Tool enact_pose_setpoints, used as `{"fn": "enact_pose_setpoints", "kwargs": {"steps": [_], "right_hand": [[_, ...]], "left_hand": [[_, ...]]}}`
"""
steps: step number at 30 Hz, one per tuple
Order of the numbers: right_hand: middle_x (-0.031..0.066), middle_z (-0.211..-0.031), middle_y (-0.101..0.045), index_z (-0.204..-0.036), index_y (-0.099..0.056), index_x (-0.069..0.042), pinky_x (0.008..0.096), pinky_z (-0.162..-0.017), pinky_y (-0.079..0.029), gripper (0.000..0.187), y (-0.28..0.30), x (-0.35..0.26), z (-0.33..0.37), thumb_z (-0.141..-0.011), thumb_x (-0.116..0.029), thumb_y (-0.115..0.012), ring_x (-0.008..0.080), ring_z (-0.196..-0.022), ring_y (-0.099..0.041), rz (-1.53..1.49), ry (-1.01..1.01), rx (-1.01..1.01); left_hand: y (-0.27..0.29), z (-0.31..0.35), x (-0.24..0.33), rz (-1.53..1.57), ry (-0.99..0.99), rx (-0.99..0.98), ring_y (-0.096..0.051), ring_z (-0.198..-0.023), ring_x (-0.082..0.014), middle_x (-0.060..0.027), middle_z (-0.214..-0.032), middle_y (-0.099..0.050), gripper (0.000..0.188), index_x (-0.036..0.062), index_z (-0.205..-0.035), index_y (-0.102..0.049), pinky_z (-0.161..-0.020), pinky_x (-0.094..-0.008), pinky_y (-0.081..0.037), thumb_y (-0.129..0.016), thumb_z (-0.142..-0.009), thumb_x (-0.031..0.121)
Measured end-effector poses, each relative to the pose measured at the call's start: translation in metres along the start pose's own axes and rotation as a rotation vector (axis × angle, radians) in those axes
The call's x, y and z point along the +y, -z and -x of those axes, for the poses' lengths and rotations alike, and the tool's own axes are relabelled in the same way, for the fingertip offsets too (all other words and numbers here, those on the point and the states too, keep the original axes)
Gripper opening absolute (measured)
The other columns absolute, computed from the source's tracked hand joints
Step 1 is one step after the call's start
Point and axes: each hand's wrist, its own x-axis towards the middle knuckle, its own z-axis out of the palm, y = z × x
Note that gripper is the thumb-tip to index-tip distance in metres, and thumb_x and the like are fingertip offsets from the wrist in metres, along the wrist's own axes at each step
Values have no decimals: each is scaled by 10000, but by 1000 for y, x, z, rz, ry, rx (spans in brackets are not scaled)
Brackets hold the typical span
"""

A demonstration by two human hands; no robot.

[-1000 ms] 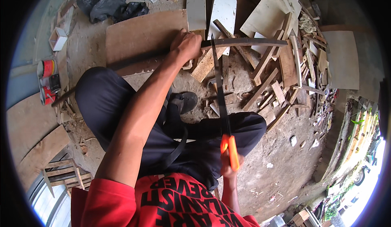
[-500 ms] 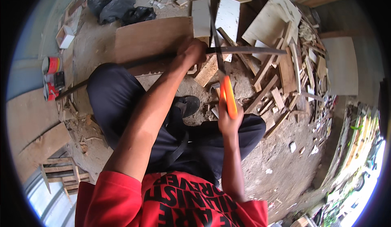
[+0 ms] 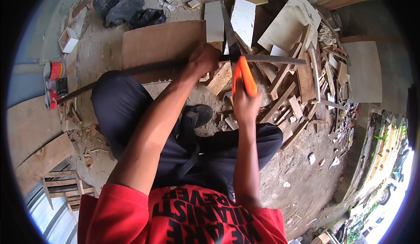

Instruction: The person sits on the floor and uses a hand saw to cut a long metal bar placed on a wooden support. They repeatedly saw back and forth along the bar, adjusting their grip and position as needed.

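My right hand (image 3: 246, 106) is wrapped round the orange handle of a handsaw (image 3: 249, 80). The saw's dark blade points away from me and crosses a long, narrow dark wooden strip (image 3: 273, 59). Just left of the blade, my left hand (image 3: 204, 61) grips the strip from above, its fingers partly hidden. The strip runs from the far left, past my left knee, to the scrap heap on the right. Beneath my left hand and the strip is a brown board (image 3: 164, 43). Whether the saw teeth have bitten into the wood is too small to tell.
Scrap wood (image 3: 313, 71) lies heaped to the right, beside a pale panel (image 3: 291, 21). White boards (image 3: 243, 21) lie beyond the saw. A black plastic bag (image 3: 127, 10) sits at the far left, and red cans (image 3: 53, 71) stand by the left wall.
My right hand has pushed the saw forward, so its handle is now close to the strip. My left hand stays on the strip in nearly the same place.
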Motion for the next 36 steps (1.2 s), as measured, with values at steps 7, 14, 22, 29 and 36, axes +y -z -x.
{"fn": "enact_pose_setpoints", "kwargs": {"steps": [7, 14, 22, 29, 36], "right_hand": [[52, -568, -488, -780, -612, 13, 289, -488, -381, 218, -1, 36, 66, -949, -124, -612, 61, -556, -450, -120, 87, 130], [90, -522, -468, -669, -535, -25, 334, -431, -367, 230, 80, 69, 220, -872, -115, -598, 206, -412, -451, 266, 121, 5], [141, -537, -499, -772, -601, 39, 360, -498, -407, 273, -7, 17, 3, -926, -182, -639, 119, -523, -437, 16, 119, 10], [166, -556, -519, -741, -580, 26, 373, -504, -437, 218, 8, 36, 43, -880, -127, -651, 285, -468, -548, -26, 127, 24], [98, -547, -504, -703, -596, -33, 342, -442, -425, 33, 91, 60, 210, -721, -7, -604, 268, -422, -539, 203, 108, 11]], "left_hand": [[-6, -9, -17, -47, 29, 72, -685, -942, -287, -131, -907, -725, 192, 120, -878, -750, -933, -414, -443, -681, -785, 273], [-15, 8, -13, -22, 1, 136, -637, -821, -206, -102, -744, -666, 171, 127, -732, -662, -893, -382, -399, -656, -862, 240], [17, 7, -3, 11, 29, 42, -674, -962, -311, -128, -925, -721, 237, 121, -928, -735, -910, -437, -477, -659, -836, 326], [13, 2, -4, 29, 71, 49, -679, -926, -327, -135, -869, -719, 224, 106, -895, -741, -866, -453, -488, -709, -806, 309], [2, 12, -4, -6, 40, 132, -682, -892, -316, -145, -851, -718, 207, 128, -930, -749, -943, -439, -409, -750, -784, 274]]}}
